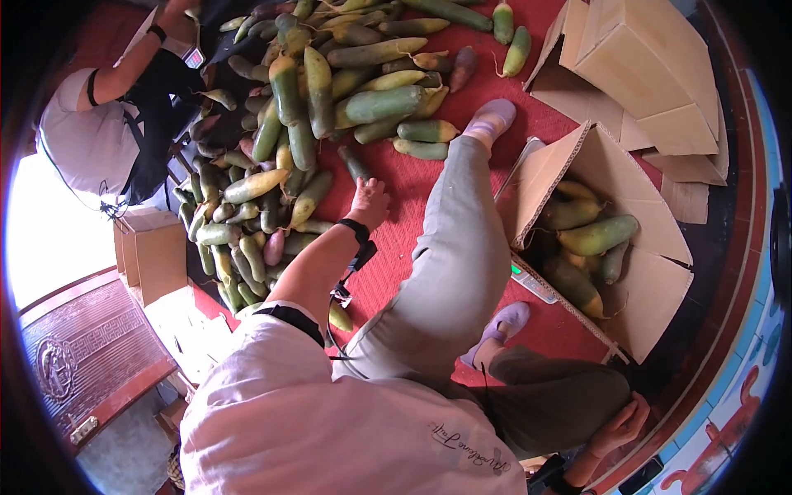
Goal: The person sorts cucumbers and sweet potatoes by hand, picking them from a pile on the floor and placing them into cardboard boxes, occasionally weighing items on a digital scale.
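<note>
My left hand (371,205) reaches down over the red carpet, fingers curled at the near end of a dark green radish (353,163). Part of that end is hidden by the fingers. A large heap of green radishes (379,106) lies just beyond and to the left, with a few purplish ones among them. My right hand (624,426) rests on my bent right knee with its fingers stretched out, holding nothing. To the right, an open cardboard box (652,301) holds several green radishes (600,236).
The box stands on a scale (535,285) with a lit green display. Another open carton (643,70) lies behind it. At upper left, a co-worker (91,136) sits beside the heap. A small cardboard box (157,256) and a carved wooden panel (91,342) are at left.
</note>
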`<state>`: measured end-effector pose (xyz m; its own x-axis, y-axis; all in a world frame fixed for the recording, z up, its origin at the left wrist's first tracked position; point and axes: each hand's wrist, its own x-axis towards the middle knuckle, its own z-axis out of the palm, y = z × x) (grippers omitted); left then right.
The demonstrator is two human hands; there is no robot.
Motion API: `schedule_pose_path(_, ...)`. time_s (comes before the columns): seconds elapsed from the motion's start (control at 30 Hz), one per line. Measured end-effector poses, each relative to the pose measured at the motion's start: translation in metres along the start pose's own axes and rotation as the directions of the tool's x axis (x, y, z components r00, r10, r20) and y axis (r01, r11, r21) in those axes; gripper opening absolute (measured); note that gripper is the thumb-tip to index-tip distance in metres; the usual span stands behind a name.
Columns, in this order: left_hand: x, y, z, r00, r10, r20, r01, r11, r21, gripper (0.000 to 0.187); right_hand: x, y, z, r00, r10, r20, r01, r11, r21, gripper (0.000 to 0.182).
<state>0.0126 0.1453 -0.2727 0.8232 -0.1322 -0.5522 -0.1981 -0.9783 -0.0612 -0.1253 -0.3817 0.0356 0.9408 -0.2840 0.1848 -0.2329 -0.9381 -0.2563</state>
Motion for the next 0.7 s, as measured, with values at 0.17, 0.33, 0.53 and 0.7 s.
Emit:
schedule_pose_path(0.17,-0.032,-0.015,-0.006,0.978,-0.152,0.14,0.145,0.988,0.059,0.035,-0.002,-0.001,0.001,1.0,0.003,-0.001,-0.003,1.0,0.019,0.021)
schedule_pose_path(0.33,-0.066,-0.048,0.032,0.875,-0.473,0.102,0.483,0.867,-0.122,0.039,-0.003,0.001,0.001,1.0,-0.005,-0.022,0.005,1.0,0.015,0.022)
schedule_pose_path(0.53,-0.103,-0.09,0.054,0.673,-0.736,0.077,0.73,0.643,-0.232,0.033,-0.003,0.005,0.001,0.998,-0.051,-0.025,0.051,0.999,-0.001,0.022)
schedule_pose_path(0.7,-0.112,-0.1,0.056,0.603,-0.74,0.298,0.796,0.536,-0.28,0.04,-0.003,0.006,0.001,0.999,-0.033,-0.015,0.033,0.999,0.007,0.021)
